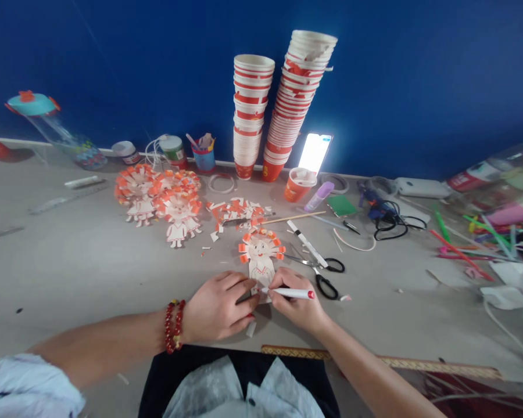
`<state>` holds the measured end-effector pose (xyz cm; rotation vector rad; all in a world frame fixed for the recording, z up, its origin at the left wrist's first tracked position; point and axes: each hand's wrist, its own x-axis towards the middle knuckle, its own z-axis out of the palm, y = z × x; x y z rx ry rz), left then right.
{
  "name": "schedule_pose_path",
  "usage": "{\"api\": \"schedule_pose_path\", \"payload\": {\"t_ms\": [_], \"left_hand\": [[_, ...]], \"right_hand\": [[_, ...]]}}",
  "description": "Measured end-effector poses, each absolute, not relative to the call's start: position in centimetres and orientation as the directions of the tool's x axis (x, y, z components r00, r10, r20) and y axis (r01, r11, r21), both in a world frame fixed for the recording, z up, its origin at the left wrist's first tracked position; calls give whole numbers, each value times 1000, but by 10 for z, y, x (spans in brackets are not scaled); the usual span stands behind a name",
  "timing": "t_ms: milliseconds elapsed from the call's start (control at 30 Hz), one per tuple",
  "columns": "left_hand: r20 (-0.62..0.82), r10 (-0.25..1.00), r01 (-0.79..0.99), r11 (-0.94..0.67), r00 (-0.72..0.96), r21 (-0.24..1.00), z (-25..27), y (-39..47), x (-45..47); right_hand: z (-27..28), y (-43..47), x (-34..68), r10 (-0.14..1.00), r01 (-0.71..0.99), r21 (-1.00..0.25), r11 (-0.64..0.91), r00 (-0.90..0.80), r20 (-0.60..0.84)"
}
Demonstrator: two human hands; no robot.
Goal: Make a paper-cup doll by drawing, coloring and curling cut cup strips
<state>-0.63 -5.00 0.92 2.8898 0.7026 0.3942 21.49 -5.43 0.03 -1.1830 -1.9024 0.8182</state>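
A white paper doll point(261, 268) with orange curled paper hair and a drawn face lies flat in front of me. My left hand point(220, 306) rests at its lower left side, its bent fingers holding the paper against the table. Something small and red shows under those fingers, perhaps a pen cap. Between the fingertips of my right hand point(297, 299) is a white marker with a red end point(291, 293); its tip meets the doll's lower body. Just right of the doll lie black-handled scissors point(326, 285) and another white marker point(307, 244).
Finished-looking paper dolls point(178, 212) lie together at the left. Orange and white paper scraps point(239, 212) sit behind the doll. Two tall paper cup stacks point(248, 116), a lit phone point(316, 152) and a purple glue stick point(319, 196) stand at the back. Tangled cords and coloured sticks point(462, 255) cover the right.
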Motion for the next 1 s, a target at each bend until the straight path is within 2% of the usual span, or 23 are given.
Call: {"api": "schedule_pose_path", "payload": {"t_ms": [1000], "left_hand": [[237, 475, 437, -878, 848, 194, 10, -50, -6]], "right_hand": [[0, -55, 217, 934, 441, -830, 341, -258, 246]]}}
